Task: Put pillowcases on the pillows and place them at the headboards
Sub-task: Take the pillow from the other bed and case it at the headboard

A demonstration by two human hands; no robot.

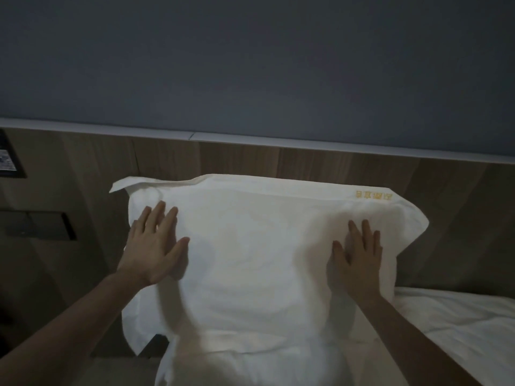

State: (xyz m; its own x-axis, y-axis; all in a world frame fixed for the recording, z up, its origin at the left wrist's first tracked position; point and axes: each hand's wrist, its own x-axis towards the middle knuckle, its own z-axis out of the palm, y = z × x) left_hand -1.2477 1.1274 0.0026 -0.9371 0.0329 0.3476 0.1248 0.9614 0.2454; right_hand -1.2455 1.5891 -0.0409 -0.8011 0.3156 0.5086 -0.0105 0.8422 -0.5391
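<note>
With my left hand (156, 243) and right hand (359, 256) laid flat, fingers straight, on the cased pillow (259, 246) propped against the far wooden headboard (278, 162), I judged even, gentle pressing would seat it squarely without creasing.

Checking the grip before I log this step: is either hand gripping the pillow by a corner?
No: the left hand and the right hand both lie flat, fingers straight, on the face of the pillow, away from its corners.
</note>
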